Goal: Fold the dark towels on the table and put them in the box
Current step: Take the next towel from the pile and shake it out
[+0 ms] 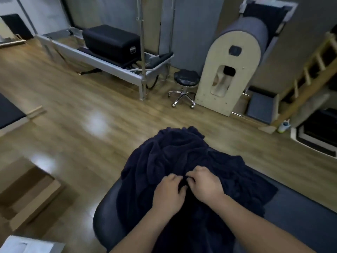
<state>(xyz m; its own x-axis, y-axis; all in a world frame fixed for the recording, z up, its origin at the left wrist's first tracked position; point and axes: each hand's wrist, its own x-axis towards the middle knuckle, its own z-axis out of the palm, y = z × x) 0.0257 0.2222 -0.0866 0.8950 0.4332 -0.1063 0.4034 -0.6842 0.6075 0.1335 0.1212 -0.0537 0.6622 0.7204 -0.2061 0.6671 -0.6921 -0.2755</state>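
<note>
– Towels (pixel 182 161) first: where do they lie?
– In one dark, crumpled heap on the near end of the padded table (pixel 300 216), at the lower middle of the view. The far edge of the heap hangs over the table's rounded end, above the floor (pixel 91 110).
– And the hands?
– Both are on top of the heap, side by side and almost touching. The left hand (pixel 167 194) has its fingers curled down into the cloth. The right hand (pixel 206 183), just to the right and a little farther, also has curled fingers. Each pinches a fold of the cloth where the two hands meet.
– Can you see how many pieces are in the heap?
– No, the folds run together and the cloth is too dark to tell.
– Where is the box (pixel 31 194)?
– On the floor to the near left, well apart from the table. It is brown cardboard and blurred; I cannot tell what is inside.
– Anything else?
– A stool (pixel 185 83) stands far off in the middle, beside a pale wooden barrel (pixel 231 70) on its right.
</note>
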